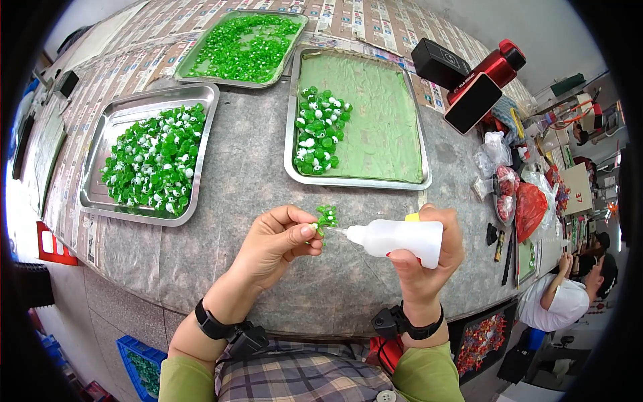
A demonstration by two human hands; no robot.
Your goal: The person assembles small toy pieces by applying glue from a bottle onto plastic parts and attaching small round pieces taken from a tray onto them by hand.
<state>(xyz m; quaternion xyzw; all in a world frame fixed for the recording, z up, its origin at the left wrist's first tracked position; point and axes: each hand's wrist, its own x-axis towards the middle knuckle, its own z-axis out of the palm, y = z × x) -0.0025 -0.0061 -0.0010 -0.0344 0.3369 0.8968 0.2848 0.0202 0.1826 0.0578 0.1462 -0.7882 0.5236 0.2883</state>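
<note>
Head view: one worker's two hands, over one long table (254,147) with a grey covering, and three shallow metal trays beyond them.
Left hand (274,234): nearly closed, thumb and forefinger pinching one small sprig of glossy green beads (327,216), the other fingers curled in.
Right hand (429,276): wrapped around one white, translucent plastic squeeze bottle (395,238), which lies sideways in the grip, its thin nozzle pointing left.
Sprig and nozzle: the sprig sits at the left fingertips, between the hands; the tip is right by it, though from here I can't tell whether they touch.
Wrists: two black bands, one on each (213,325) (425,329).
Left tray (127,115): one heap of green and white beads (154,157), too many to count.
Far tray (184,68): one spread of small green pieces (244,43), also past counting.
Right tray (362,182): one pale green lining (385,120), with one cluster of green and white beads (320,130) along its left side.
Table's right side: one black box (441,63), one red bottle (494,67), one dark-screened phone (473,104).
Farther right: one co-worker in a white top (556,301).
</note>
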